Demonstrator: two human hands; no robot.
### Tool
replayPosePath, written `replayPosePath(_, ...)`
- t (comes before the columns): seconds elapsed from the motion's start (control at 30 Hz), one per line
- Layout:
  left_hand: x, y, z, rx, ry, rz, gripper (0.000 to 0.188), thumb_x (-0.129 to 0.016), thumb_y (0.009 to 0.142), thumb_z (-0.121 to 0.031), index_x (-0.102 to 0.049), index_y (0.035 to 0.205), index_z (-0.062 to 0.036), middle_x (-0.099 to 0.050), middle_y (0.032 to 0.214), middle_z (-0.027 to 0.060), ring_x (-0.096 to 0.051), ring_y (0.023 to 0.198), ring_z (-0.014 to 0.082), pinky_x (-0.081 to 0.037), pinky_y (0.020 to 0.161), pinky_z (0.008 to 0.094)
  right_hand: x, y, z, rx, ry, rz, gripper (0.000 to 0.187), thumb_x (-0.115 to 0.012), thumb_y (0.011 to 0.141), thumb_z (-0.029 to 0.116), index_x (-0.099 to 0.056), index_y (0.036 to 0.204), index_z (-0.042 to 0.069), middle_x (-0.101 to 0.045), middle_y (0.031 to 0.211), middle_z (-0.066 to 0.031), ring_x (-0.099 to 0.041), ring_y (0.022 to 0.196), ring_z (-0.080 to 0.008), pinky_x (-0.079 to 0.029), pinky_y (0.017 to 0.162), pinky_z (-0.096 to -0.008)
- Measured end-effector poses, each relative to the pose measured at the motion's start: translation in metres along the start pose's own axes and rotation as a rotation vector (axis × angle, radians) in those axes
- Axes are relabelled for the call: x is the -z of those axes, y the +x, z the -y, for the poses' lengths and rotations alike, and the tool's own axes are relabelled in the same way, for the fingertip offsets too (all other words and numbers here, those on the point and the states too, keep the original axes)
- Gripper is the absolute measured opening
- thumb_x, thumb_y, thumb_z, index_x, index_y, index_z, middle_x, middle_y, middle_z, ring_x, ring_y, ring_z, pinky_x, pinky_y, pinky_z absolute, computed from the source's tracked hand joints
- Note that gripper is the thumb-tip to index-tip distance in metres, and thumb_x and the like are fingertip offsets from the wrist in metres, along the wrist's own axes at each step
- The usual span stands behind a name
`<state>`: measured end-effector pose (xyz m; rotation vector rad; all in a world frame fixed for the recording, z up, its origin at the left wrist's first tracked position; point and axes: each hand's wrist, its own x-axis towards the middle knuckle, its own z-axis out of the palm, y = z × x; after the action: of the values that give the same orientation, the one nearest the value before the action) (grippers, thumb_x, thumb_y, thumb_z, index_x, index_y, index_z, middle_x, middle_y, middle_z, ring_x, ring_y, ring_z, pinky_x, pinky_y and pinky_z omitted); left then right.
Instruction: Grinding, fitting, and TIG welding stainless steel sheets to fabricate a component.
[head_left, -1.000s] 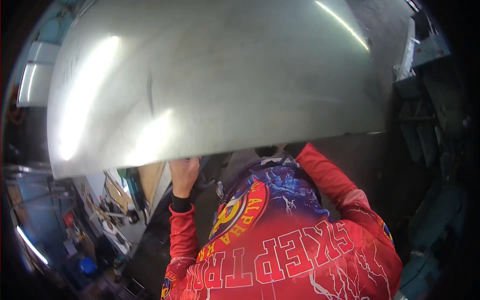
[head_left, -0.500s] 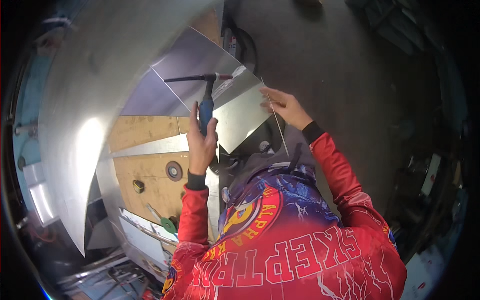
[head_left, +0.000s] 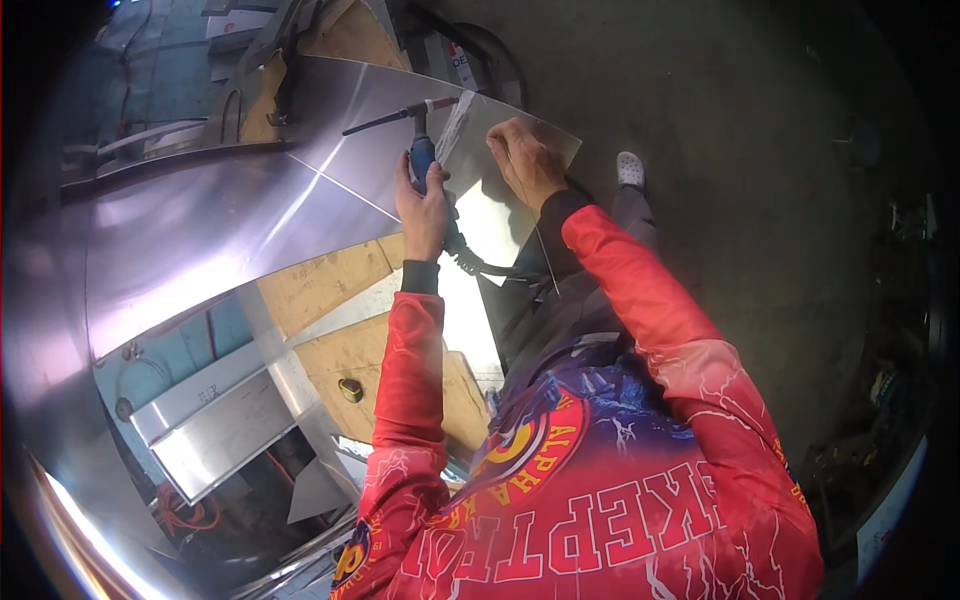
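My left hand (head_left: 421,218) is wrapped round the blue handle of a TIG torch (head_left: 423,152). The torch head points right, with its long black back cap out to the left, and its cable (head_left: 462,252) droops below the hand. The torch is above a shiny metal sheet (head_left: 335,105), near a whitish streak (head_left: 456,122) on it. Fingers pinched, my right hand (head_left: 527,163) grips a thin filler rod (head_left: 546,256) over the sheet's right corner. The rod's tail hangs toward my lap; its front end is hidden. A straight seam line (head_left: 340,185) crosses the metal left of my left hand.
Wooden boards (head_left: 335,285) lie below the sheet, with a small yellow-black tape measure (head_left: 350,389) on one. A large curved metal panel (head_left: 190,270) extends left. My white shoe (head_left: 630,169) is on the dark floor at right.
The view has shifted, so the big curved panel appears lower and flatter at left. Both hands appear higher, the right one farther over the sheet's corner. My shoe has come into view.
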<state>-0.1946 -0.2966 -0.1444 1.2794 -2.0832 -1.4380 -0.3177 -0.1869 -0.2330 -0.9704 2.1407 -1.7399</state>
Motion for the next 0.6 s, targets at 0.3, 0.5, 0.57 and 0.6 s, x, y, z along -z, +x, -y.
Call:
replayPosePath(0.3, -0.005, 0.007, 0.008, -0.039, 0.090, -0.075, 0.062, -0.062, 0.098, -0.018, -0.035, 0.149, 0.0028, -0.069, 0.087, 0.0118, -0.062, 0.060, 0.0141, -0.051, 0.053, 0.0306, -0.003, -0.002, 0.001, 0.042, -0.027, 0.048, 0.034, -0.060, 0.098, 0.023, -0.064, 0.130, 0.014, -0.064, 0.124, -0.0099, -0.066, 0.109, -0.0321, -0.054, 0.090, -0.0411)
replayPosePath(0.5, -0.010, 0.010, 0.006, -0.022, 0.131, -0.083, 0.062, -0.063, 0.097, -0.019, -0.037, 0.149, 0.0028, -0.070, 0.087, 0.0127, -0.064, 0.062, 0.0151, -0.052, 0.055, 0.0311, -0.006, 0.000, -0.006, 0.028, -0.066, 0.042, 0.033, -0.054, 0.101, 0.024, -0.063, 0.131, 0.014, -0.061, 0.128, -0.0080, -0.067, 0.105, -0.0335, -0.055, 0.088, -0.0434)
replayPosePath(0.57, -0.012, 0.011, 0.005, -0.016, 0.129, -0.085, 0.062, -0.063, 0.096, -0.019, -0.038, 0.149, 0.0029, -0.070, 0.087, 0.0131, -0.065, 0.063, 0.0158, -0.053, 0.056, 0.0316, -0.007, 0.001, -0.010, 0.031, -0.064, 0.025, 0.033, -0.054, 0.101, 0.023, -0.063, 0.131, 0.014, -0.061, 0.128, -0.0078, -0.067, 0.105, -0.0334, -0.055, 0.088, -0.0434)
replayPosePath(0.6, -0.012, 0.010, 0.007, -0.009, 0.132, -0.088, 0.062, -0.063, 0.096, -0.019, -0.038, 0.149, 0.0029, -0.070, 0.087, 0.0134, -0.065, 0.063, 0.0164, -0.053, 0.056, 0.0320, -0.008, 0.001, -0.009, 0.044, -0.069, 0.017, 0.033, -0.054, 0.101, 0.023, -0.063, 0.131, 0.014, -0.061, 0.127, -0.0075, -0.067, 0.104, -0.0332, -0.055, 0.087, -0.0431)
